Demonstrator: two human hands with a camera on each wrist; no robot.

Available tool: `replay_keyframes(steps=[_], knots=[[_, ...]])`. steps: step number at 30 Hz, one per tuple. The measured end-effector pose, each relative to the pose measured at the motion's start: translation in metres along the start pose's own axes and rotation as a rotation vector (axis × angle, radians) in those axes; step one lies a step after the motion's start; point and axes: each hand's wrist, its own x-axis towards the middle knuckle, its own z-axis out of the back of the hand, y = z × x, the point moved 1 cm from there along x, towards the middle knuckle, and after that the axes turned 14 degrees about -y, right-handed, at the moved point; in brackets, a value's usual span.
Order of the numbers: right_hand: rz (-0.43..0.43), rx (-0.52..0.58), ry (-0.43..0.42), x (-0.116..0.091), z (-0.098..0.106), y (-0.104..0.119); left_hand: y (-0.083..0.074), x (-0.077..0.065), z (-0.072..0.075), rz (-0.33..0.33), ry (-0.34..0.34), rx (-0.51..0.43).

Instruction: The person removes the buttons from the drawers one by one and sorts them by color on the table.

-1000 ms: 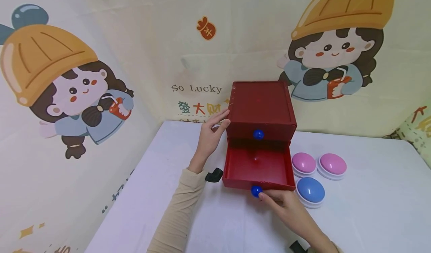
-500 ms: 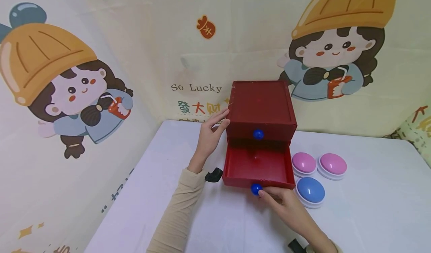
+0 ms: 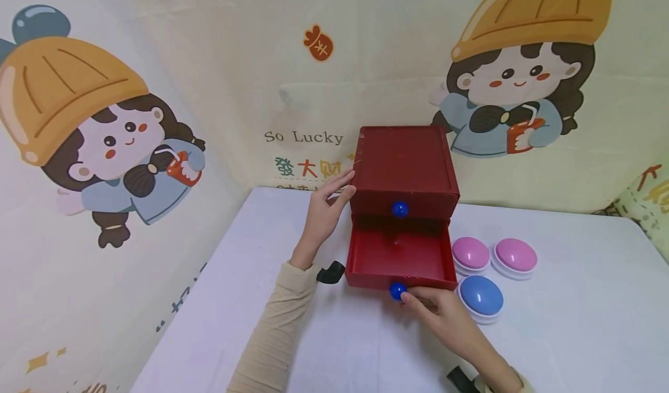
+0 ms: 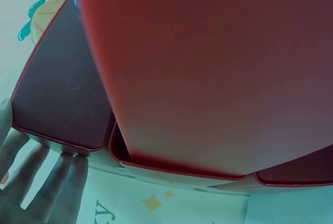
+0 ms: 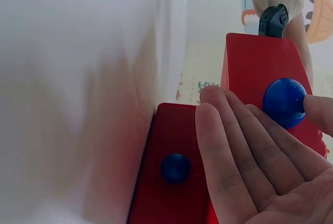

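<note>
A red drawer cabinet (image 3: pixel 405 161) stands on the white table, a blue knob (image 3: pixel 400 209) on its upper front. Below that front, an empty red drawer (image 3: pixel 399 253) is pulled out. My right hand (image 3: pixel 452 323) pinches this drawer's blue knob (image 3: pixel 398 291) between thumb and fingers, the other fingers stretched out in the right wrist view. My left hand (image 3: pixel 324 210) rests its straight fingers against the cabinet's left side; the left wrist view shows those fingers (image 4: pixel 57 177) along its edge. Lower down, the right wrist view shows another red drawer front (image 5: pixel 171 130) with a blue knob (image 5: pixel 176 168).
Right of the drawer stand two pink push lights (image 3: pixel 470 253) and a blue one (image 3: pixel 482 295), all round with white bases, close beside it. A printed cloth (image 3: pixel 251 79) hangs behind the table and along its left. The white table (image 3: pixel 575 312) reaches forward and right.
The pulled-out drawer has slid slightly inward, away from me, with my right hand on its knob. My left hand stays on the cabinet's side.
</note>
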Motion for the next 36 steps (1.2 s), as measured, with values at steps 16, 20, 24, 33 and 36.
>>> replay_keyframes(steps=[16, 20, 24, 33, 36], knots=[[0.091, 0.029, 0.027, 0.008, -0.004, -0.006, 0.000, -0.003, 0.008, -0.008, -0.014, 0.013], [0.090, 0.002, 0.012, 0.011, -0.004, -0.005, -0.002, -0.002, 0.007, 0.011, -0.006, 0.008], [0.101, -0.014, -0.002, 0.014, -0.001, -0.006, -0.020, -0.003, 0.005, 0.017, 0.011, 0.003], [0.086, -0.025, 0.012, 0.018, 0.003, -0.006, -0.033, -0.006, 0.002, 0.015, 0.009, 0.014], [0.091, -0.019, 0.022, 0.019, 0.004, -0.006, -0.020, -0.004, 0.001, 0.013, 0.007, 0.011]])
